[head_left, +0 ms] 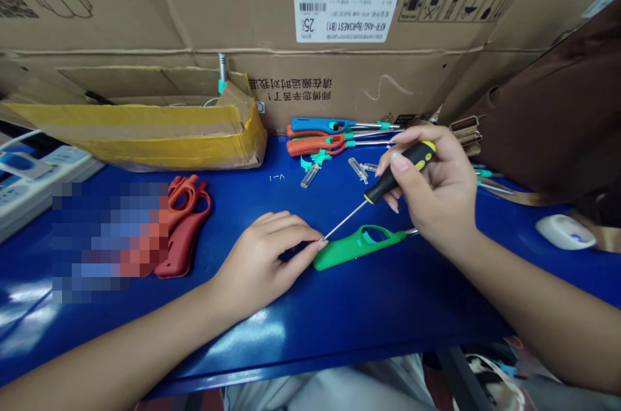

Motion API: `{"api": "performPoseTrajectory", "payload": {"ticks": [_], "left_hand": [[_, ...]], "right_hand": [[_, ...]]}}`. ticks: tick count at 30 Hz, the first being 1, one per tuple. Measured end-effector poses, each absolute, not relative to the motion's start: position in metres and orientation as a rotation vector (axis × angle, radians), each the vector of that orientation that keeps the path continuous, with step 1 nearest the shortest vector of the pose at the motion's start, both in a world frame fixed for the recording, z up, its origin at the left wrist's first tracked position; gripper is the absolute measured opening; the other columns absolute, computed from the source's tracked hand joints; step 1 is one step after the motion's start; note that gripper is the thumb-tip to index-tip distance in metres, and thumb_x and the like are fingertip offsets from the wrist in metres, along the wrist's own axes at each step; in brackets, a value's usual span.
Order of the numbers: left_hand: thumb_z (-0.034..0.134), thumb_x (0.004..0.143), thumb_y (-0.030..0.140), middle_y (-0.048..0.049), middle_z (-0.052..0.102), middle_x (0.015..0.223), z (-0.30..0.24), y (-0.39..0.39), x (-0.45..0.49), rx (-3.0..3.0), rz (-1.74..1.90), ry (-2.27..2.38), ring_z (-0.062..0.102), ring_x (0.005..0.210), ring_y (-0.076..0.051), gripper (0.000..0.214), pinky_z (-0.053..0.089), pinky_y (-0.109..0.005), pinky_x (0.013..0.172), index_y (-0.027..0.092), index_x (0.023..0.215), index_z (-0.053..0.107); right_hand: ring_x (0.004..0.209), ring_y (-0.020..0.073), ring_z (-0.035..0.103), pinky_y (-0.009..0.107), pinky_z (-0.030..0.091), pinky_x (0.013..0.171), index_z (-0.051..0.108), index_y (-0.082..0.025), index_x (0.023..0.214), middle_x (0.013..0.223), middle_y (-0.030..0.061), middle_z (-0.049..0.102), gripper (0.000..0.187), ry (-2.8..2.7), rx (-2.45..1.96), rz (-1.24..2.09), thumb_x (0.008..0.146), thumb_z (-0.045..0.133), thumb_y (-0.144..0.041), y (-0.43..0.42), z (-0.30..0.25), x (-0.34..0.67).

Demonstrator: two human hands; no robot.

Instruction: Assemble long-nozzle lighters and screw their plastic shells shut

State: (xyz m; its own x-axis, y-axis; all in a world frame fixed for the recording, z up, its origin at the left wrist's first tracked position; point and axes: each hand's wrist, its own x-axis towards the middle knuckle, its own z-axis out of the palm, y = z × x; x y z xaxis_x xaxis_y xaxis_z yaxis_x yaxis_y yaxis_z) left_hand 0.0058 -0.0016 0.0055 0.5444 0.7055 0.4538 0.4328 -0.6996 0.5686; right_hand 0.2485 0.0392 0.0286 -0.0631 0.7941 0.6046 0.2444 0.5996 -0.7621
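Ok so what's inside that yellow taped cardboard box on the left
Little shows inside the yellow-taped box: a thin white wire and a metal-tipped stick with a teal collar standing up at its right corner. The front wall hides whatever lies lower inside.

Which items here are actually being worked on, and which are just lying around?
In use: screwdriver in right hand; green lighter, steadied by left hand.

Lying about: red shells, finished lighters, loose clear parts, yellow-taped box, computer mouse.
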Motion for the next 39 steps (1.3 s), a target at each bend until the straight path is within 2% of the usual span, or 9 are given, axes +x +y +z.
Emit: {"api": "performPoseTrajectory", "payload": {"ticks": [5,13,21,29,31,35,39], "left_hand": [[0.067,0.096,0.02,-0.0003,0.075,0.088,0.005,-0.002,0.004,2.441,0.912,0.938,0.066,0.08,-0.015,0.006,0.046,-0.031,0.076,0.019,0.095,0.073],[0.067,0.097,0.02,0.0002,0.076,0.09,0.005,-0.003,0.003,2.445,0.896,0.945,0.066,0.081,-0.015,0.006,0.044,-0.031,0.076,0.019,0.096,0.072],[0.065,0.097,0.021,0.0001,0.075,0.087,0.005,-0.003,0.004,2.477,0.875,0.951,0.066,0.078,-0.015,0.008,0.04,-0.03,0.073,0.019,0.094,0.072],[0.065,0.097,0.023,0.0011,0.075,0.084,0.004,-0.004,0.004,2.518,0.841,0.974,0.065,0.076,-0.015,0.011,0.038,-0.031,0.071,0.02,0.092,0.074],[0.065,0.097,0.023,0.0012,0.075,0.085,0.004,-0.003,0.004,2.517,0.84,0.966,0.066,0.077,-0.015,0.01,0.038,-0.031,0.071,0.02,0.093,0.074],[0.066,0.096,0.022,0.001,0.075,0.087,0.003,-0.003,0.003,2.504,0.849,0.929,0.066,0.078,-0.014,0.009,0.039,-0.03,0.071,0.021,0.095,0.075],[0.067,0.096,0.021,0.0008,0.075,0.088,0.001,-0.003,0.003,2.489,0.863,0.917,0.066,0.077,-0.014,0.008,0.04,-0.03,0.071,0.021,0.096,0.075]], "right_hand": [[0.041,0.0099,0.046,0.027,0.043,0.032,0.049,-0.031,0.108,0.081,-0.0018,0.062,0.017,-1.632,-0.876,0.543,0.099,0.059,-0.041,0.037,0.029,0.247],[0.044,0.0115,0.05,0.029,0.046,0.034,0.052,-0.032,0.11,0.084,-0.0003,0.062,0.019,-1.625,-0.924,0.49,0.098,0.06,-0.044,0.035,0.032,0.248],[0.042,0.0086,0.048,0.025,0.044,0.033,0.055,-0.03,0.109,0.081,-0.0023,0.063,0.011,-1.647,-0.795,0.539,0.099,0.061,-0.032,0.035,0.029,0.247],[0.07,0.0185,0.066,0.033,0.059,0.056,0.064,-0.026,0.103,0.084,0.0024,0.065,0.017,-1.608,-0.684,0.525,0.089,0.072,-0.021,0.029,0.034,0.243],[0.067,0.0173,0.066,0.032,0.058,0.052,0.064,-0.026,0.103,0.084,0.002,0.065,0.018,-1.616,-0.67,0.529,0.089,0.072,-0.019,0.026,0.036,0.243],[0.05,0.0118,0.059,0.026,0.049,0.035,0.064,-0.029,0.105,0.082,-0.0012,0.065,0.019,-1.598,-0.675,0.63,0.09,0.072,-0.02,0.025,0.035,0.243],[0.051,0.0114,0.06,0.023,0.049,0.033,0.065,-0.029,0.104,0.082,-0.0017,0.066,0.019,-1.564,-0.688,0.676,0.089,0.073,-0.02,0.027,0.032,0.242]]}}
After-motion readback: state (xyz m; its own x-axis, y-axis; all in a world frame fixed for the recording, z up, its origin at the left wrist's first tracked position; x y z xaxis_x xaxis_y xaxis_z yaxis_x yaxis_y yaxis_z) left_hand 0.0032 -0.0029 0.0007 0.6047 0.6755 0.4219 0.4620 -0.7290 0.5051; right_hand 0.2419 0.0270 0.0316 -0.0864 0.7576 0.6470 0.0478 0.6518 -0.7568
